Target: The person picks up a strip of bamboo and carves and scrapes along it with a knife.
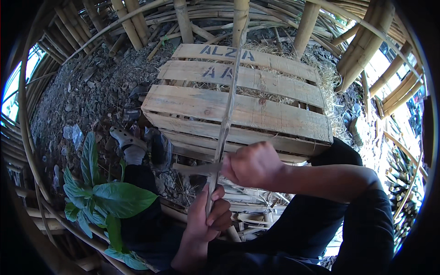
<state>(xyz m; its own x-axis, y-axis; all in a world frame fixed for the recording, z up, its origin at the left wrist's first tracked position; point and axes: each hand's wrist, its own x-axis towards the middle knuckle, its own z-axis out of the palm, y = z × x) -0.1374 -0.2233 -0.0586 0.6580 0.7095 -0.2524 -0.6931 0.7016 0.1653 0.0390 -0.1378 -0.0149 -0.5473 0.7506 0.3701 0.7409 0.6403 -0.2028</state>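
Observation:
My left hand (208,213), low in the middle, is wrapped around the lower end of a long, thin bamboo strip (228,110). The strip slants up and away across a slatted wooden crate (192,98). Just above that grip, my right hand (252,165) is closed in a fist around a knife; its handle is hidden in the fingers. The knife's flat grey blade (204,169) points left and lies across the strip.
Straw (327,91) lies in and around the crate. A leafy green plant (98,197) grows at the left, near my grey shoe (130,144). Upright bamboo poles (240,20) stand at the far side. Bamboo pieces (398,197) are piled at the right.

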